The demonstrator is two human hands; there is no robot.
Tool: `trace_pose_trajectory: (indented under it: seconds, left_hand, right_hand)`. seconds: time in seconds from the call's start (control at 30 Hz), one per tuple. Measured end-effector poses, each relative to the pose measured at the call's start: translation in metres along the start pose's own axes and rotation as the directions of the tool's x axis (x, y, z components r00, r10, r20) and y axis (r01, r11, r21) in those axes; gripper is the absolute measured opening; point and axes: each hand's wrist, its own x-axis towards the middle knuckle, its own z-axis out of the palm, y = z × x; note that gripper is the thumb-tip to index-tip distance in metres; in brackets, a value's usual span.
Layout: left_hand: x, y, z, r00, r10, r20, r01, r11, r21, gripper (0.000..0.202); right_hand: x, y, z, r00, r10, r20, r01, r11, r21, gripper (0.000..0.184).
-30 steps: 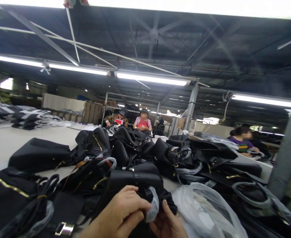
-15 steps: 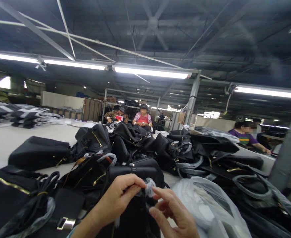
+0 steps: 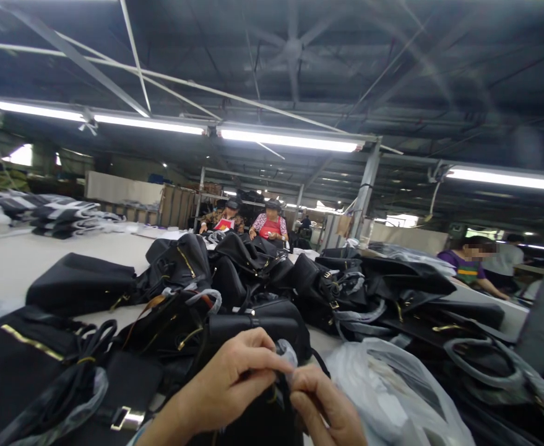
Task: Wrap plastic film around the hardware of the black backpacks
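Observation:
Right in front of me is a black bag (image 3: pixel 257 325) with a flap and a small metal clasp. A piece of clear plastic wrap (image 3: pixel 287 352) stands up at its top. My left hand (image 3: pixel 241 371) is closed in a pinch at the wrap, thumb and forefinger together. Fingertip to fingertip with it, my right hand (image 3: pixel 325 399) is also closed, pinching at the wrap's lower end. The exact grip of the right fingers is partly hidden. Beside my right hand lies a translucent plastic bag (image 3: pixel 364 378) with pale contents.
Several black bags with gold zips, such as one at the left (image 3: pixel 81 279), cover the pale table (image 3: pixel 2 260). Plastic-wrapped handles (image 3: pixel 480 365) lie at the right. Two people sit across the table; another person (image 3: pixel 466 266) works at the right near a grey post (image 3: pixel 543 322).
My right hand has closed from spread fingers to a pinch and met my left fingertips at the wrap. The view has shifted slightly, moving the scene a little right.

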Motion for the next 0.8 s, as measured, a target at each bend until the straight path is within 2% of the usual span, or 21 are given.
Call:
trace_pose_trajectory:
  seconds: [0.07,0.13,0.23,0.33,0.4,0.47,0.53,0.57,0.6,0.63,0.7,0.73,0.8]
  left_hand:
    - [0.001,0.006,0.000,0.997,0.076,0.029,-0.079,0.988,0.132,0.032]
    - [0.002,0.009,0.000,0.990,0.126,0.059,-0.138,0.945,0.296,0.029]
    - [0.006,0.008,0.003,0.991,0.099,0.094,-0.126,0.926,0.355,0.026]
    - [0.009,0.001,0.006,0.997,-0.030,0.074,0.015,0.980,0.196,0.019]
    - [0.010,-0.007,0.006,0.992,-0.120,0.031,0.120,0.993,0.002,0.013]
    - [0.011,-0.014,0.003,0.980,-0.197,0.008,0.191,0.944,-0.269,0.009]
    - [0.012,-0.018,-0.001,0.971,-0.227,0.073,0.232,0.836,-0.497,0.008]
    - [0.012,-0.018,-0.003,0.971,-0.211,0.113,0.238,0.806,-0.543,0.009]
    - [0.012,-0.017,-0.005,0.975,-0.181,0.132,0.224,0.817,-0.532,0.011]
    - [0.011,-0.015,-0.006,0.982,-0.140,0.129,0.184,0.865,-0.467,0.014]
    - [0.008,-0.009,-0.005,0.996,-0.031,0.082,0.048,0.977,-0.209,0.020]
    - [0.007,-0.007,-0.003,0.998,0.027,0.057,-0.024,0.998,-0.052,0.022]
    - [0.005,-0.004,0.001,0.988,0.156,0.016,-0.156,0.958,0.240,0.020]
  right_hand:
    - [0.005,-0.005,-0.006,0.996,0.050,0.069,-0.052,0.998,0.021,0.020]
    - [0.010,-0.007,-0.010,0.993,0.043,0.110,-0.044,0.999,0.009,0.019]
    - [0.014,-0.005,-0.012,0.993,-0.002,0.119,0.003,1.000,-0.004,0.017]
    - [0.013,0.001,-0.012,0.987,-0.097,0.128,0.099,0.995,-0.009,0.013]
    - [0.012,0.002,-0.013,0.979,-0.163,0.125,0.166,0.986,-0.016,0.010]
    - [0.012,0.002,-0.014,0.971,-0.206,0.125,0.209,0.978,-0.012,0.010]
    - [0.012,0.003,-0.014,0.970,-0.205,0.131,0.206,0.978,0.000,0.011]
    - [0.012,0.005,-0.014,0.975,-0.178,0.131,0.178,0.984,0.009,0.012]
    - [0.011,0.007,-0.014,0.983,-0.131,0.126,0.129,0.991,0.023,0.014]
    - [0.011,0.009,-0.013,0.990,-0.078,0.120,0.073,0.996,0.046,0.016]
    - [0.010,0.013,-0.012,0.993,0.015,0.117,-0.028,0.994,0.102,0.018]
    - [0.010,0.015,-0.012,0.992,0.039,0.120,-0.055,0.990,0.127,0.018]
    - [0.011,0.015,-0.012,0.990,0.042,0.135,-0.062,0.987,0.149,0.018]
